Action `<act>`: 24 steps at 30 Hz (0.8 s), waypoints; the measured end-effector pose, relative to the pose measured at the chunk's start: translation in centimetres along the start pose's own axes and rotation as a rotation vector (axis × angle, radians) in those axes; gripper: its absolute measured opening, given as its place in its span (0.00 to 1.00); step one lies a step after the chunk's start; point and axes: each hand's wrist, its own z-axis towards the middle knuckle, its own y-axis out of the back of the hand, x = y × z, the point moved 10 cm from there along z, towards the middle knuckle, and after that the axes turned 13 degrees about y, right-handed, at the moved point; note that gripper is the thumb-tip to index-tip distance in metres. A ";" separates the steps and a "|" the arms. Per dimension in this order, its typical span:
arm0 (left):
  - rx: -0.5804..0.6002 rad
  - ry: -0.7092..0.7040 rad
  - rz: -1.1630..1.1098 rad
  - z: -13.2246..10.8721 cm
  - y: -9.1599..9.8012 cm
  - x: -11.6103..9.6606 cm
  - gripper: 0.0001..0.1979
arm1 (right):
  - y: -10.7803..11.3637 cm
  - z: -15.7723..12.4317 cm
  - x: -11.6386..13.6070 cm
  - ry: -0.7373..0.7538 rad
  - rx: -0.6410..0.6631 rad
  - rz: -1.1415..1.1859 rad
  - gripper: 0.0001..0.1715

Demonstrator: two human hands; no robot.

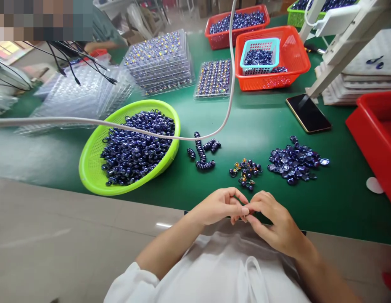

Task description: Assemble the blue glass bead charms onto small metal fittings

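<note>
My left hand [225, 206] and my right hand [273, 219] meet fingertip to fingertip at the table's front edge. Both are closed in a pinch around something small that the fingers hide. Just beyond them lies a small heap of dark pieces with orange-gold parts [246, 171]. To its right is a pile of shiny dark blue-violet caps [294, 162]. Left of the heap, rows of dark rings [202, 155] lie nested together. A lime green basket [88, 168] full of similar dark rings stands tilted further left.
A white cable [230, 84] hangs across the view. Behind stand stacked clear trays [170, 80], a single filled tray [197, 93], and red baskets [296, 54]. A phone [309, 113] lies near a metal post [331, 67]. A red bin [365, 139] borders the right. Another person sits across the table.
</note>
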 end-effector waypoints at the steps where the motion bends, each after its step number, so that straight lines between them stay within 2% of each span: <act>1: 0.001 -0.002 0.015 -0.1 -0.2 -0.1 0.23 | 0.0 -0.1 -0.2 -0.005 0.007 0.014 0.12; 3: -0.011 -0.017 0.085 -0.4 -0.3 -0.7 0.22 | 0.1 -0.4 -0.6 -0.021 0.014 0.026 0.11; 5: -0.137 -0.090 0.247 -1.1 0.7 -2.3 0.19 | 0.7 -0.8 -1.0 -0.042 -0.002 0.019 0.10; 6: -0.269 -0.159 0.369 -1.7 1.8 -3.6 0.17 | 1.1 -0.9 -1.2 -0.051 -0.019 0.011 0.09; 8: -0.656 -0.358 0.666 -3.9 4.5 -7.4 0.13 | 1.9 -1.2 -1.5 -0.070 -0.060 -0.008 0.08; 10: -1.001 -0.521 0.967 -6.0 5.9 -10.5 0.12 | 2.4 -1.4 -1.7 -0.090 -0.088 -0.028 0.07; 12: -1.180 -0.547 1.188 -6.2 6.9 -11.9 0.12 | 2.4 -1.5 -1.7 -0.103 -0.098 -0.040 0.07; 14: -1.233 -0.493 1.327 -5.3 7.8 -12.1 0.10 | 2.1 -1.4 -1.7 -0.100 -0.097 -0.035 0.07; 16: -1.218 -0.454 1.396 -4.5 8.1 -11.7 0.07 | 1.7 -1.4 -1.7 -0.092 -0.096 -0.022 0.07; 19: -1.141 -0.464 1.402 -4.1 7.3 -10.9 0.03 | 1.3 -1.5 -1.9 -0.102 -0.093 -0.004 0.07; 24: -1.059 -0.458 1.373 -4.1 6.2 -9.9 0.09 | 1.1 -1.3 -2.1 -0.128 -0.078 0.014 0.07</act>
